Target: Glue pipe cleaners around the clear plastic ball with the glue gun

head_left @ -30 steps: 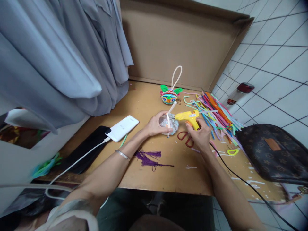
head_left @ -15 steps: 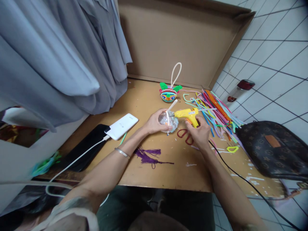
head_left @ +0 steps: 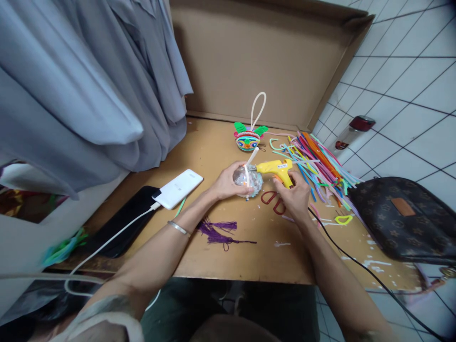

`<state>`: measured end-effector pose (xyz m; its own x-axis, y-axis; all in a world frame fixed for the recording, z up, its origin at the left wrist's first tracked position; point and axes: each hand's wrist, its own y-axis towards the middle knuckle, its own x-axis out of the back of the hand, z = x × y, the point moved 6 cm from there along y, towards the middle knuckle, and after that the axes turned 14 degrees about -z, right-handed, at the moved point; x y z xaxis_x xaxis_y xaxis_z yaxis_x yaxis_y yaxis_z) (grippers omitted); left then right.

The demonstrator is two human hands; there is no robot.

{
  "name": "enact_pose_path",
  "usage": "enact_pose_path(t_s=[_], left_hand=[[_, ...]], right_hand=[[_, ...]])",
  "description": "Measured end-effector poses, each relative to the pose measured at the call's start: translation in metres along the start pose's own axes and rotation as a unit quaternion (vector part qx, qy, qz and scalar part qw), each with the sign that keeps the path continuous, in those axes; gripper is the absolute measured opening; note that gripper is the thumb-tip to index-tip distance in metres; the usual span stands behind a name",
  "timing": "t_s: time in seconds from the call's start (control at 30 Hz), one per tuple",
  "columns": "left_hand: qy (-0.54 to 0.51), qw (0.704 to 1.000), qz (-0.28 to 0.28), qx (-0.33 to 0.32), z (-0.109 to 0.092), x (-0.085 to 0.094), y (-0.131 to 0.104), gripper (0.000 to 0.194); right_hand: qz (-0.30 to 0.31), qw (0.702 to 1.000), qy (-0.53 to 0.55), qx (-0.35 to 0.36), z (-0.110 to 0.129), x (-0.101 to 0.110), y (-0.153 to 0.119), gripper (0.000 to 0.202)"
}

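My left hand (head_left: 227,182) clamps the clear ball (head_left: 241,176) at twelve o'clock; my right hand (head_left: 296,192) grips the yellow glue gun (head_left: 273,167). If the ball twists, the nozzle (head_left: 252,168) at its one o'clock could slip and burn me.

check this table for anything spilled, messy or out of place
Whitish smears and scraps mark the table near the dark bag, perhaps dried glue. They look untidy against the plain surface; nothing is clearly broken.
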<state>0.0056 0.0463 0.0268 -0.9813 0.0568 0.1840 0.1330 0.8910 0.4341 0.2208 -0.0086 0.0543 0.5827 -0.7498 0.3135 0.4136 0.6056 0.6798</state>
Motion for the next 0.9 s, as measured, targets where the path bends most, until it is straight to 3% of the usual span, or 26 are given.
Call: enact_pose_path(t_s=[0.33, 0.9], left_hand=[[-0.011, 1.000, -0.001, 0.006, 0.0007, -0.0007, 0.0006, 0.082], [0.006, 1.000, 0.000, -0.002, -0.0041, -0.0009, -0.0011, 0.082]], right_hand=[[-0.021, 1.000, 0.014, -0.010, 0.0048, 0.0060, 0.0057, 0.032], [0.008, 1.000, 0.016, -0.012, -0.0011, 0.0011, 0.0035, 0.033]])
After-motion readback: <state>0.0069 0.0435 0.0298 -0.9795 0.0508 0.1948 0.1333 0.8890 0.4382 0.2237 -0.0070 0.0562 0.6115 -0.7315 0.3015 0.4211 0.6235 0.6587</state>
